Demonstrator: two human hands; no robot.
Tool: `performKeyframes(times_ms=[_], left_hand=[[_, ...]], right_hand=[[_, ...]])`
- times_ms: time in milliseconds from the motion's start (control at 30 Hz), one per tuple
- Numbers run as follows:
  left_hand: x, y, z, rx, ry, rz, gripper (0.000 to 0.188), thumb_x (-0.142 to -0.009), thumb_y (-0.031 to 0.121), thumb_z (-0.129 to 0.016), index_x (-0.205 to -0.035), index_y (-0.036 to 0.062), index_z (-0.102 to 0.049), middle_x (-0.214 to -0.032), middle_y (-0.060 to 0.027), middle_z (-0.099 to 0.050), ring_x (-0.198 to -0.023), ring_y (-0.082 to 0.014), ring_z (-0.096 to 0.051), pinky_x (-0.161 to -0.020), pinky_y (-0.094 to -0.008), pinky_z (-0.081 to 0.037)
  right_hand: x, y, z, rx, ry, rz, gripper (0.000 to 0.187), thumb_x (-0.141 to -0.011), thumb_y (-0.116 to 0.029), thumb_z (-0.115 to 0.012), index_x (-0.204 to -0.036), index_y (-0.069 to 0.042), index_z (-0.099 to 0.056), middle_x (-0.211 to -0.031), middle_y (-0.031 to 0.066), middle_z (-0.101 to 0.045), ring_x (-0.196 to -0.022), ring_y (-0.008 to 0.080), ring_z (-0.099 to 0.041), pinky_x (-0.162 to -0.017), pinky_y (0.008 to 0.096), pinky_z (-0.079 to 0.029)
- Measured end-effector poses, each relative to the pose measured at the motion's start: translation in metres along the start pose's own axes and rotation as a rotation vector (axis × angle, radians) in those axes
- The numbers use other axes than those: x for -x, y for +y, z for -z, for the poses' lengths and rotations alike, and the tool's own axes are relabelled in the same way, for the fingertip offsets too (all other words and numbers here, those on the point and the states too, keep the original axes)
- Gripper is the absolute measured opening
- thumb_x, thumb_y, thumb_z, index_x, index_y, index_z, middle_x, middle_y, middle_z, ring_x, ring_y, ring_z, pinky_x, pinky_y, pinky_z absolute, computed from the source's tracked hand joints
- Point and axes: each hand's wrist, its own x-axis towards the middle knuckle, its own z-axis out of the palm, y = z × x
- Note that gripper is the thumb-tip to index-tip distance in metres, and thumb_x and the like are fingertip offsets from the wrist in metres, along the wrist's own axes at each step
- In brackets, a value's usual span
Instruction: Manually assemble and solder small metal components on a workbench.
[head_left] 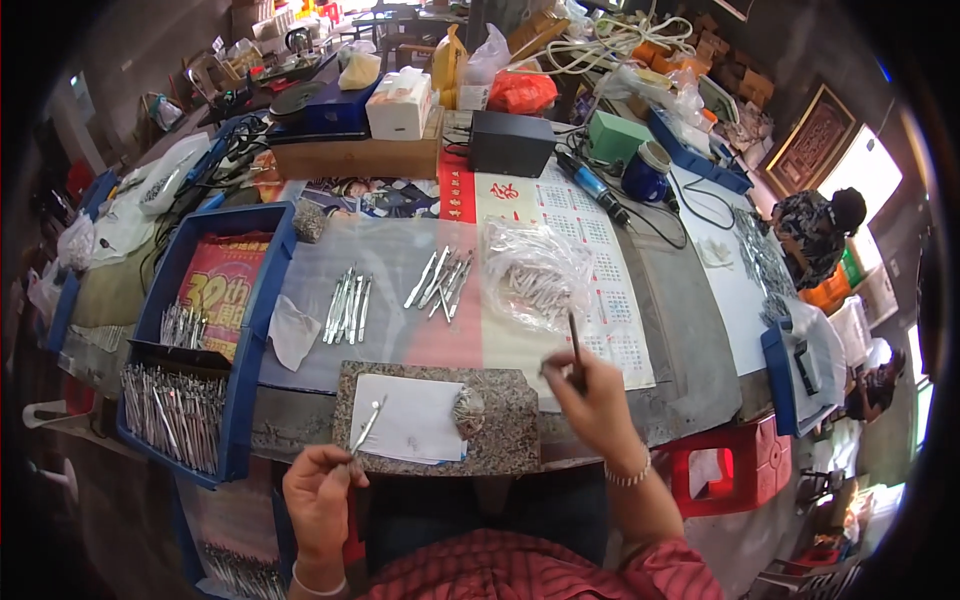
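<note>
My left hand (318,495) pinches the lower end of a slim silver metal piece (369,424), which tilts up over a white paper sheet (415,400). That sheet lies on a speckled stone slab (515,420) at the table's near edge. A small greyish lump (469,412) rests at the sheet's right border. Right of the slab, my right hand (597,412) is raised with its fingers closed around a thin dark stick (574,335); its exact kind is unclear. Beyond the slab lie two loose groups of similar metal pieces (348,305) and a clear plastic bag (535,280) full of pale slender pieces.
At left stands a blue tray (262,335) packed with metal pieces. A crumpled white tissue (293,335) lies beside it. Farther back are a black box (510,143), a blue handheld tool (595,188) and a blue jar (648,172). A red stool (735,465) stands at right; a person (815,235) sits beyond.
</note>
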Motion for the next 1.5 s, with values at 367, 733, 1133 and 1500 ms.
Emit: performKeyframes(times_ms=[367,733,1133,1500], left_hand=[[0.032,-0.003,0.032,-0.085,-0.175,0.207,0.018,-0.083,-0.007,-0.065,-0.101,-0.0069,-0.063,-0.088,-0.0103,-0.066,-0.078,-0.0156,-0.066,-0.074,-0.0266,-0.054],[0.028,-0.007,0.028,-0.009,-0.293,0.192,0.013,-0.087,0.002,-0.065,-0.098,-0.0064,-0.066,-0.081,-0.0101,-0.065,-0.071,-0.0138,-0.064,-0.066,-0.0237,-0.052],[0.018,-0.021,-0.045,-0.128,-0.432,0.385,0.013,-0.094,0.005,-0.058,-0.100,-0.0029,-0.066,-0.083,-0.0013,-0.061,-0.070,-0.0054,-0.057,-0.064,-0.0194,-0.047],[0.028,-0.038,-0.064,0.001,-0.423,0.508,0.017,-0.096,0.013,-0.058,-0.102,-0.0020,-0.063,-0.080,0.0003,-0.059,-0.063,-0.0040,-0.056,-0.057,-0.0179,-0.047]], right_hand=[[-0.139,0.062,-0.035,1.051,-0.267,0.400,0.012,-0.082,-0.005,-0.053,-0.092,-0.006,-0.061,-0.093,0.0138,-0.063,-0.077,0.0309,-0.067,-0.063,0.0388,-0.054],[-0.113,0.052,-0.018,0.822,-0.194,0.488,0.008,-0.087,-0.012,-0.058,-0.089,-0.005,-0.060,-0.088,0.0139,-0.065,-0.069,0.0293,-0.066,-0.060,0.0369,-0.053],[0.055,-0.009,-0.016,-0.947,-0.251,-0.433,0.015,-0.086,0.003,-0.062,-0.100,0.001,-0.056,-0.076,0.0067,-0.063,-0.050,0.0058,-0.050,-0.044,0.0205,-0.039],[0.087,0.007,-0.029,-0.858,-0.395,-0.172,0.017,-0.083,0.008,-0.062,-0.097,0.000,-0.061,-0.091,0.0038,-0.058,-0.073,0.0059,-0.054,-0.057,0.0198,-0.041]])
